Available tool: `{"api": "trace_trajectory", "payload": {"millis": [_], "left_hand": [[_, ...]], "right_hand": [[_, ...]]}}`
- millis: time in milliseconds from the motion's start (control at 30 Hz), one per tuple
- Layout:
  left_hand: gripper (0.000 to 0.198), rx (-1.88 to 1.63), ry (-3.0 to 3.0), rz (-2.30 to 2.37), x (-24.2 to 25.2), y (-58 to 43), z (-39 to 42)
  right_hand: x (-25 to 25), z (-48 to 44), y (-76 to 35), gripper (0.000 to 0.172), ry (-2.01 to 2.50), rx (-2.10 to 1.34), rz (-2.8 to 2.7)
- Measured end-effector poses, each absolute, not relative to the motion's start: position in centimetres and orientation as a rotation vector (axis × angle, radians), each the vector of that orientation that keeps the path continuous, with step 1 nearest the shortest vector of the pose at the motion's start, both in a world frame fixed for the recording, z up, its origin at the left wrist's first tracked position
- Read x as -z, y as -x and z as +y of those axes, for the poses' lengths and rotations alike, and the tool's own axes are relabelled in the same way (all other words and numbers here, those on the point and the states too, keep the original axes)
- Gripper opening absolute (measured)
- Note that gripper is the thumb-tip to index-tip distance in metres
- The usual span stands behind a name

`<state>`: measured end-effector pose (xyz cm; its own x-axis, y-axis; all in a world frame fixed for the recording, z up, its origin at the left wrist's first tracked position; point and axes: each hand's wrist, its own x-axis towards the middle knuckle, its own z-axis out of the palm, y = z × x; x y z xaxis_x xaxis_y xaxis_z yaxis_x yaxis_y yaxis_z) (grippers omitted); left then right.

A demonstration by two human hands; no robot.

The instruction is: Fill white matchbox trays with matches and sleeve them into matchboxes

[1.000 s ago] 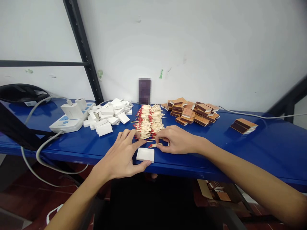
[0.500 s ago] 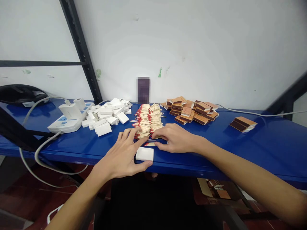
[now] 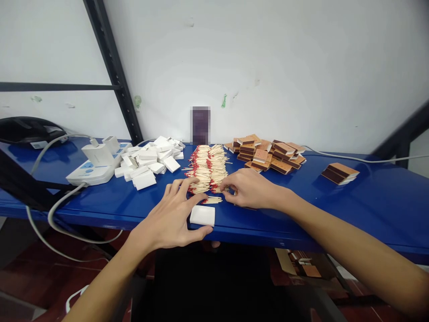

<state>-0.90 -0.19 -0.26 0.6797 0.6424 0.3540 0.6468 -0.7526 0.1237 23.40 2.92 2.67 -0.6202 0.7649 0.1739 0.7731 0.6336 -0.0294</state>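
Note:
My left hand [image 3: 172,215] rests on the blue table [image 3: 368,205] with thumb and forefinger around a white matchbox tray [image 3: 202,215] near the front edge. Its other fingers lie spread toward the pile of red-tipped matches [image 3: 207,167]. My right hand [image 3: 246,188] is at the near right corner of that pile, fingertips pinched together on a few matches. A small loose bunch of matches [image 3: 213,201] lies between the two hands, just behind the tray.
A heap of white trays [image 3: 150,164] lies left of the matches, a heap of brown matchbox sleeves [image 3: 268,155] to the right, and a short stack of sleeves [image 3: 339,174] farther right. A white power strip with plugs [image 3: 95,166] and grey cables sit at the left.
My right hand has drawn slightly right and up to the pile's corner, leaving a small bunch of matches behind the tray. My left hand has stayed on the tray.

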Motion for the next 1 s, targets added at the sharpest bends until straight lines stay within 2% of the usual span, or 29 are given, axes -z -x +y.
{"api": "trace_trajectory", "payload": {"millis": [167,700,900,1000], "left_hand": [[0.058,0.632,2.874,-1.094,0.4,0.9,-0.1],[0.068,0.639,2.869,-1.122,0.3,0.9,-0.1],[0.061,0.631,2.84,-1.125,0.4,0.8,-0.1],[0.06,0.64,2.809,-1.127,0.5,0.9,-0.1]], "right_hand": [[-2.4,3.1,-23.5,0.017,1.283,0.089,-2.678],[-2.1,3.7,-22.1,0.014,1.265,-0.183,-2.592],[-2.3,3.6,-21.8,0.013,1.285,-0.161,-2.598],[-2.5,3.3,-21.9,0.019,1.281,-0.13,-2.604]]}}
